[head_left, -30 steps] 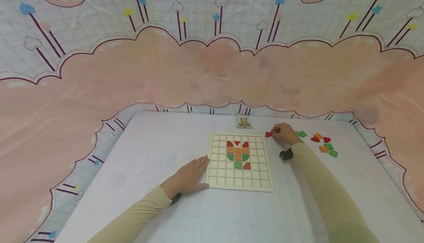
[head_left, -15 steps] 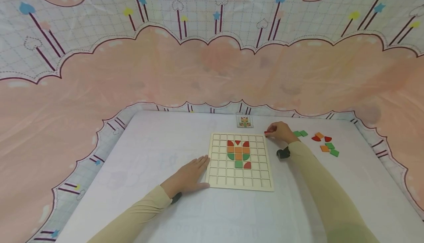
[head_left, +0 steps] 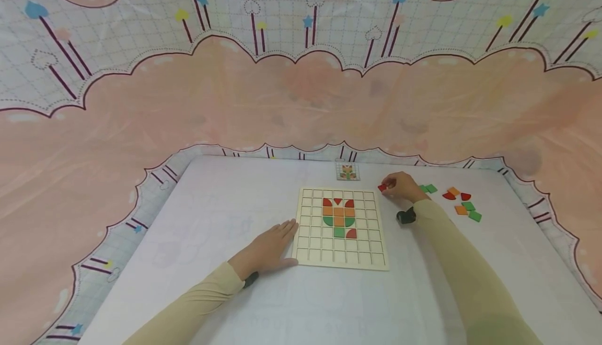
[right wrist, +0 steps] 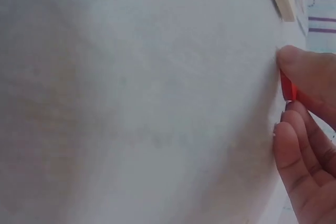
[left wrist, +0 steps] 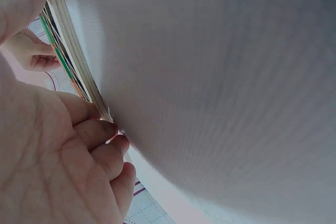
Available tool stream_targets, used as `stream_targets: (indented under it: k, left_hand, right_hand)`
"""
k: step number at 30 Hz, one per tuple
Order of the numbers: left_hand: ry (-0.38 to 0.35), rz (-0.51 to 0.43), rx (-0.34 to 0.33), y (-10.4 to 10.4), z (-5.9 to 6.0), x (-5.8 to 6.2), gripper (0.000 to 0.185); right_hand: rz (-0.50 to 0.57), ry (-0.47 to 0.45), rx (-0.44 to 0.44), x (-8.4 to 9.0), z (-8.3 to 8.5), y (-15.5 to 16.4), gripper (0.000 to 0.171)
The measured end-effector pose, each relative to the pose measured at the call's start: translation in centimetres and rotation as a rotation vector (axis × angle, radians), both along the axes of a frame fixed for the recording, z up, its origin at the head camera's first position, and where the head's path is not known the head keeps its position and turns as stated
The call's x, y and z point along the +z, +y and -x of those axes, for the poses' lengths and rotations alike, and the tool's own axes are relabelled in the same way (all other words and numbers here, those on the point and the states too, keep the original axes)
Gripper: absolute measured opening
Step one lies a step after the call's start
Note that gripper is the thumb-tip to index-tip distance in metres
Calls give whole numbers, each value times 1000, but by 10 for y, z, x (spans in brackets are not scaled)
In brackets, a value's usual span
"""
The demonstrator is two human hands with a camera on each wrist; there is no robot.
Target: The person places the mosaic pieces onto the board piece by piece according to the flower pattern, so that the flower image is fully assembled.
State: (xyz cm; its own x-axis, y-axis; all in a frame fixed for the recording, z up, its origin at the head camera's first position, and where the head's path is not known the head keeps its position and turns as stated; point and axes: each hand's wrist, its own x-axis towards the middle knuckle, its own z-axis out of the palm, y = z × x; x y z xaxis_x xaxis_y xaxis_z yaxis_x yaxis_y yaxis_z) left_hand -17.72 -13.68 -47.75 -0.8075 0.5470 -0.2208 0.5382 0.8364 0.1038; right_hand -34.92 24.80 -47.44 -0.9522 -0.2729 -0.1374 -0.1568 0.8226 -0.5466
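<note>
My left hand fills the lower left, palm up close, my fingers straight and pressed against the edge of the wooden puzzle board, which runs as a thin pale strip toward the top left. Green and orange slivers show along its top face. The white tabletop takes up the rest. Beyond the board, my right hand is small and far.
</note>
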Motion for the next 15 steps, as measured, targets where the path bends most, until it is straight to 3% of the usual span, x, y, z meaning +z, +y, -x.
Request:
stream_targets:
  k: [15]
  left_hand:
    - [-3,-5,-12,-1,0,0,85]
  right_hand:
    - [8,-49,-23,-4,-2,4,37]
